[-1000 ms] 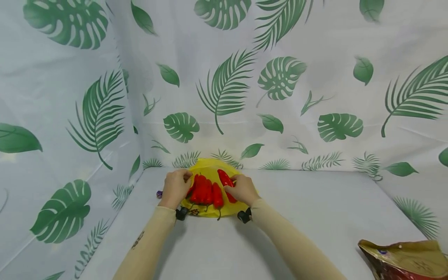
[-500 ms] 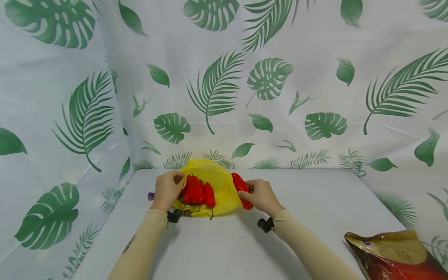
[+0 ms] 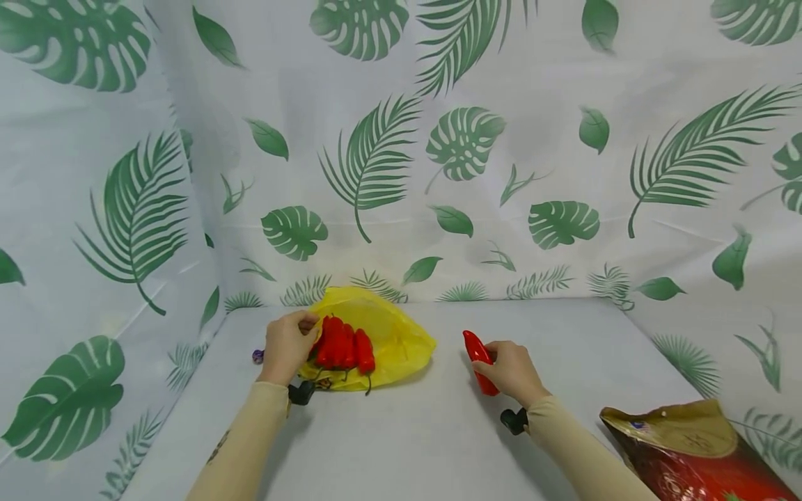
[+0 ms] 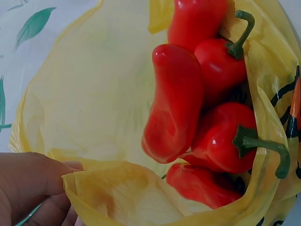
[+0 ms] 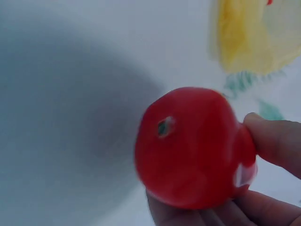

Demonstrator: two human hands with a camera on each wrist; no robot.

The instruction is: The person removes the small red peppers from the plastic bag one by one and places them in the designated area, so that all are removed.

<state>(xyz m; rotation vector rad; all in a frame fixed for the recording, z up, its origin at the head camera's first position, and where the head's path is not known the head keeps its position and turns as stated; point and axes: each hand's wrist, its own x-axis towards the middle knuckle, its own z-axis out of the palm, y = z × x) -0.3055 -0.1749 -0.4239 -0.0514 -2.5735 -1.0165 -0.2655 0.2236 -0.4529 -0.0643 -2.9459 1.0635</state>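
Head view bright; right wrist view dim, yellow bag [image 5: 239,40] seemingly blurred.

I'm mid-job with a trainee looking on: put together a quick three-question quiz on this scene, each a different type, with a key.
1. What colour is the pepper in the right grip? a) green b) red c) yellow
2. True or false: in the head view, the shiny pouch is to the right of the yellow bag.
3. What is the left grip pinching?

Key: 1. b. 2. True. 3. The edge of the yellow bag.
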